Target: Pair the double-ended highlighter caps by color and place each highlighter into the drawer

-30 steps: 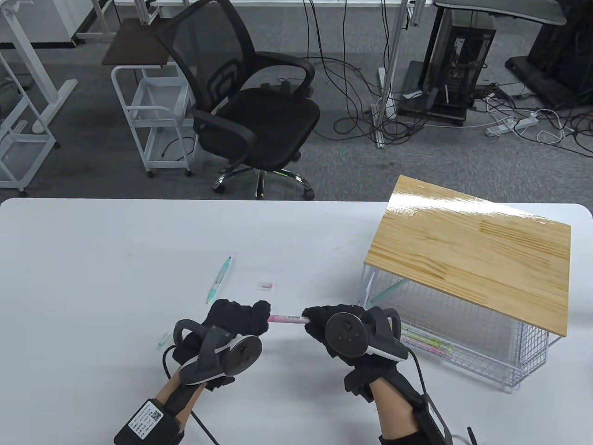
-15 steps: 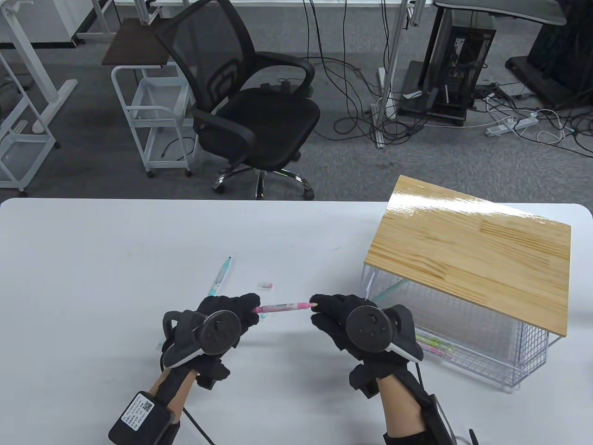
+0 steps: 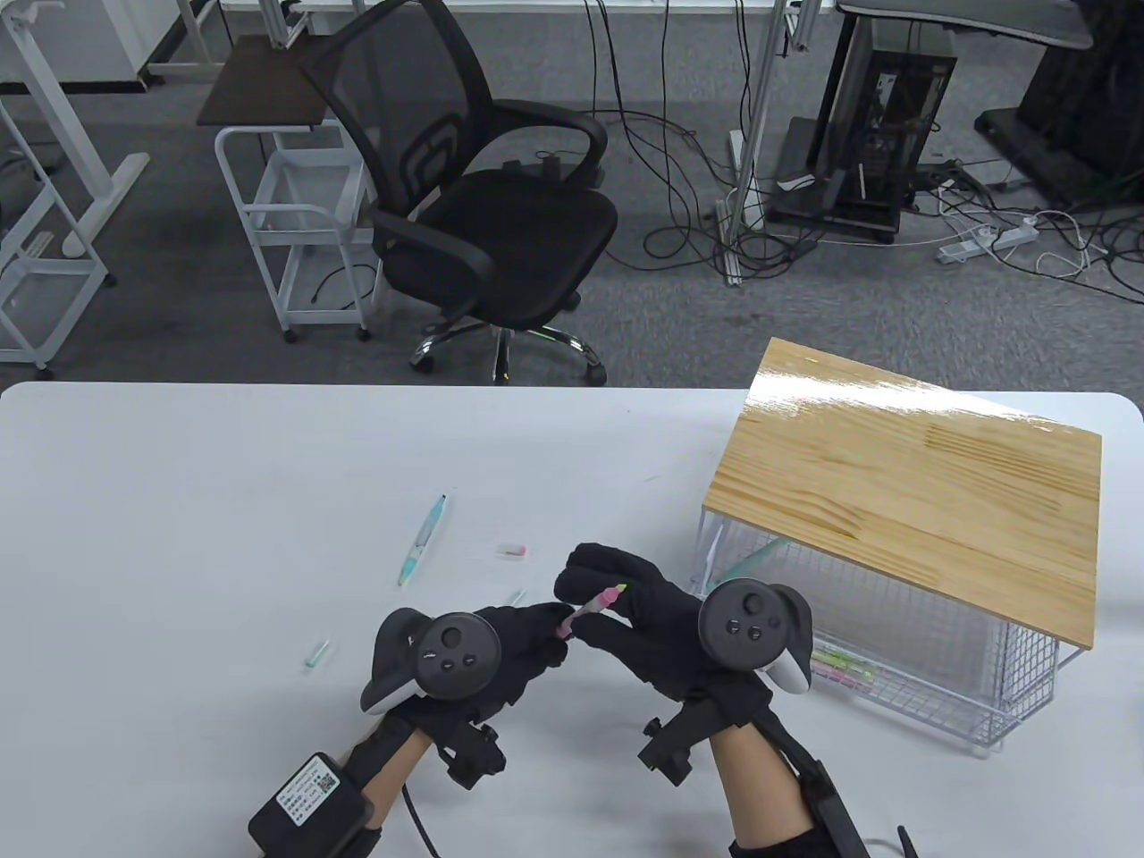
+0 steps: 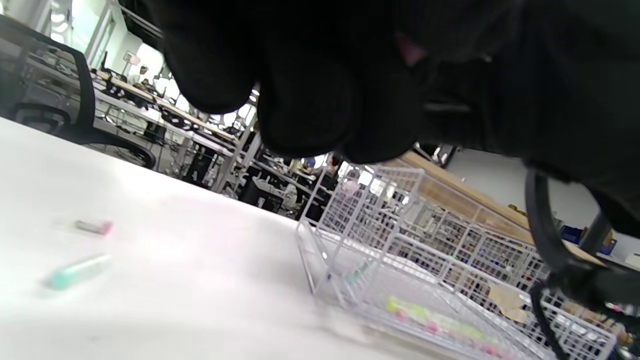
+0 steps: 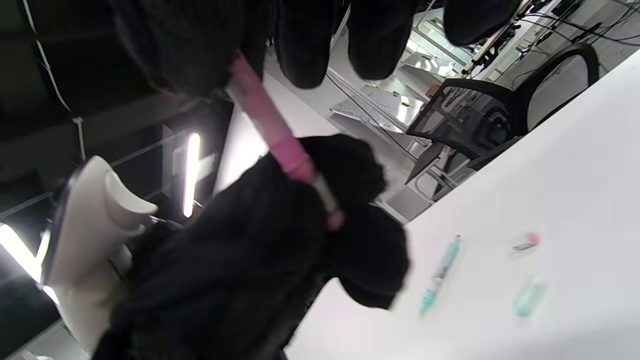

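Left hand [image 3: 509, 648] low over the counter, fingers curled, pinching one end of the pink highlighter [image 3: 590, 608], right hand [image 3: 643, 617] beside it, fingers curled round the other end, forearms entering from below

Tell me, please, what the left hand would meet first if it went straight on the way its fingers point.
Probably the right hand, already at its fingertips around the pink highlighter; depth is unclear.

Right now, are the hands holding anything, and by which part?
Both hold the pink highlighter: the right hand pinches its upper barrel, and the left hand grips its lower end.
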`<action>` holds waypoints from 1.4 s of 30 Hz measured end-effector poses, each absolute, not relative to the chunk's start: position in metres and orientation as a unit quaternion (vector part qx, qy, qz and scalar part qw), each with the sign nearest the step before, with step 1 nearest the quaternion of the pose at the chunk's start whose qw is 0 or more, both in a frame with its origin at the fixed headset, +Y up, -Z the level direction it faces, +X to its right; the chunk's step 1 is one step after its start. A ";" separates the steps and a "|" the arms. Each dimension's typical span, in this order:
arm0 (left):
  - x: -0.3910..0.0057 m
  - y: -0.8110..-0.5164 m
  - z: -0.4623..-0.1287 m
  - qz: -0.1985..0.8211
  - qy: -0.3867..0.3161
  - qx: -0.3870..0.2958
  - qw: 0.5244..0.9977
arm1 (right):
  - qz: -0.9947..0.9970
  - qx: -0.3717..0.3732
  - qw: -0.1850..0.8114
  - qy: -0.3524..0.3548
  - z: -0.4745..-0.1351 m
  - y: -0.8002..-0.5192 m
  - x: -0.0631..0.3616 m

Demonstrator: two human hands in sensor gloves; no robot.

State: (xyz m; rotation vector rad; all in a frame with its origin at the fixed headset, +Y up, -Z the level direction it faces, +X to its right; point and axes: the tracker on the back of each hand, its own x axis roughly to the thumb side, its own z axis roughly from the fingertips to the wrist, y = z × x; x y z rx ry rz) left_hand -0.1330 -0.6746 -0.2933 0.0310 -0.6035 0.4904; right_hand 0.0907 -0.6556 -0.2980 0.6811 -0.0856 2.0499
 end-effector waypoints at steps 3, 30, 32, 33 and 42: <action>-0.131 -0.677 -0.295 0.232 -0.288 -0.003 0.929 | 0.836 0.285 0.467 -0.041 -0.294 -0.652 0.082; -0.128 -0.744 -0.427 -0.053 -0.033 -0.112 0.992 | 0.962 0.197 0.140 -0.129 -0.285 -0.633 0.095; -0.122 -0.750 -0.442 -0.069 -0.022 -0.134 0.988 | 0.959 0.192 0.151 -0.141 -0.282 -0.627 0.101; -0.120 -0.753 -0.447 -0.074 -0.015 -0.146 0.986 | 0.958 0.190 0.157 -0.145 -0.281 -0.626 0.104; -0.106 -0.770 -0.476 -0.140 0.044 -0.204 0.968 | 0.955 0.184 0.181 -0.149 -0.284 -0.624 0.114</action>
